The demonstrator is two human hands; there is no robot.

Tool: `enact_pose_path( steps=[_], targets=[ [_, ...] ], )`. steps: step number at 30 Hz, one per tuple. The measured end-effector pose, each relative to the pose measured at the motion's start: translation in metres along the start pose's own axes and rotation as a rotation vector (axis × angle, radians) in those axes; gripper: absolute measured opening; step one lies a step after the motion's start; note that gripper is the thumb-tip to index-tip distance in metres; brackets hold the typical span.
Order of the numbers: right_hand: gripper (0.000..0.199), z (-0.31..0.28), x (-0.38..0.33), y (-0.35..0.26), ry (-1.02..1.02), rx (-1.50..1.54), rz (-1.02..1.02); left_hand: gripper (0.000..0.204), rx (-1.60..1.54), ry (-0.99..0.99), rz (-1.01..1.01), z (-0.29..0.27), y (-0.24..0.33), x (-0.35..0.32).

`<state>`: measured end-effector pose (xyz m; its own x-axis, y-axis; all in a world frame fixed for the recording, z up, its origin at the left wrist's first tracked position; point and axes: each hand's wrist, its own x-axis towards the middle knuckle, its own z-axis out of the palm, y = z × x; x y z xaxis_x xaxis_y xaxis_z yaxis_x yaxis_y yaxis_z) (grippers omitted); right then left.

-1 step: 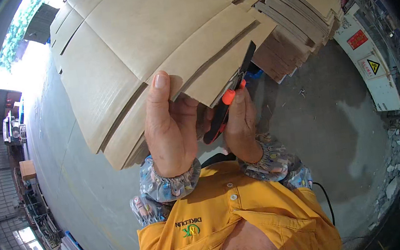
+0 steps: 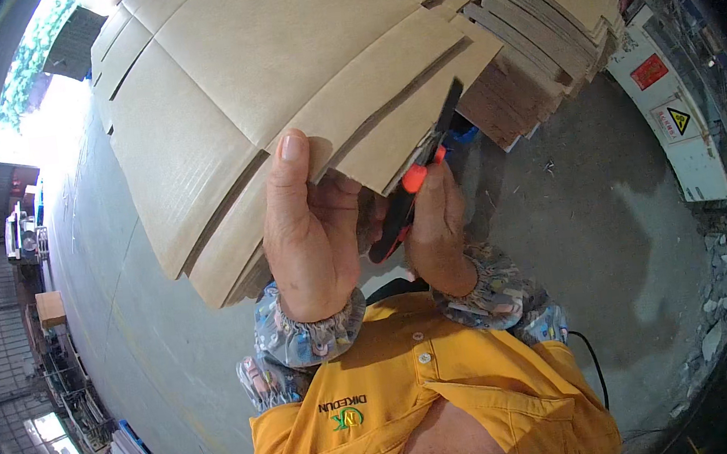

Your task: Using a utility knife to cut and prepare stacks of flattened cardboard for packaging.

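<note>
A flat, creased brown cardboard sheet (image 2: 274,50) with cut slots lies on top of a stack in front of me. My left hand (image 2: 310,241) grips its near edge, thumb on top beside a slot and fingers curled underneath. In my right hand (image 2: 439,228) is a black utility knife (image 2: 398,214) with orange-red parts. Its dark blade points up and away, along the right edge of a cardboard flap (image 2: 407,134). Whether the blade touches the flap I cannot tell. The right fingers are partly hidden behind the knife.
More stacked cardboard (image 2: 529,32) stands at the far right, beside a white cabinet (image 2: 670,106) with a warning label. Rubble (image 2: 718,314) lies along the right side of the grey floor (image 2: 148,365). A small brown box (image 2: 50,308) and shelving line the left wall.
The knife has shifted very slightly down and toward me in my right hand. My left hand and the cardboard look the same.
</note>
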<state>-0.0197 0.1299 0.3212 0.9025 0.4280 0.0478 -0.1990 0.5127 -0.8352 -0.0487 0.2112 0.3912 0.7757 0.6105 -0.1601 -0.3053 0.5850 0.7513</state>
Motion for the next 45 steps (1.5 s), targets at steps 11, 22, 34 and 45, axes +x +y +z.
enact_pose_path(
  steps=[11,22,34,45],
  targets=[
    [0.032,0.001,-0.002,0.016,0.1,-0.062,-0.102,0.011,-0.072,-0.004,0.016,0.007,-0.003,0.0],
    [0.032,-0.003,0.002,0.013,0.114,-0.106,-0.09,0.01,-0.092,-0.023,0.037,0.005,-0.009,0.006],
    [0.032,-0.017,-0.014,0.028,-0.029,-0.229,-0.126,0.019,0.02,-0.076,-0.014,0.002,-0.012,0.012],
    [0.03,-0.013,0.012,0.011,0.102,-0.002,-0.023,0.019,0.043,-0.138,0.018,-0.001,-0.011,0.014]
  ],
)
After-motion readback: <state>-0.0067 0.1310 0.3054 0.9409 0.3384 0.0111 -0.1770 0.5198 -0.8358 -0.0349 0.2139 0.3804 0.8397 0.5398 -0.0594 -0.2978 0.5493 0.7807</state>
